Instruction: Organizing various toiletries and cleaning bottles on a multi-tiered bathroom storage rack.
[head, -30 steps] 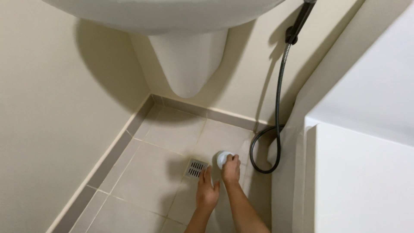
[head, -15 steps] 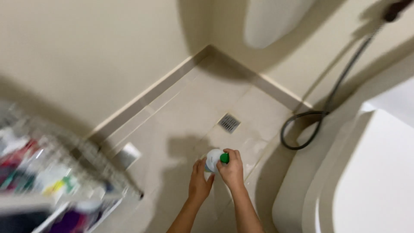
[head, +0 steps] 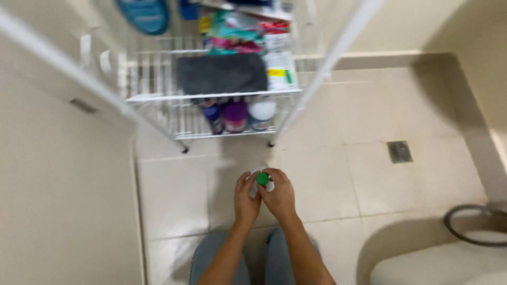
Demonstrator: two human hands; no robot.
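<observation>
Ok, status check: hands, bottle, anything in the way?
Left hand and right hand both grip white bottle, green cap. White wire rack ahead, apart.

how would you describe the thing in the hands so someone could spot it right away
Start at the white wire rack against the wall, then drop to the tiled floor in front of it. There the left hand and right hand clasp a small white bottle; its bright green cap sets it apart.

Left hand (head: 246, 199) and right hand (head: 280, 196) gripping a white bottle (head: 255, 186) with green cap (head: 262, 179), above tiled floor (head: 327, 174), white wire rack (head: 211, 97) ahead
</observation>
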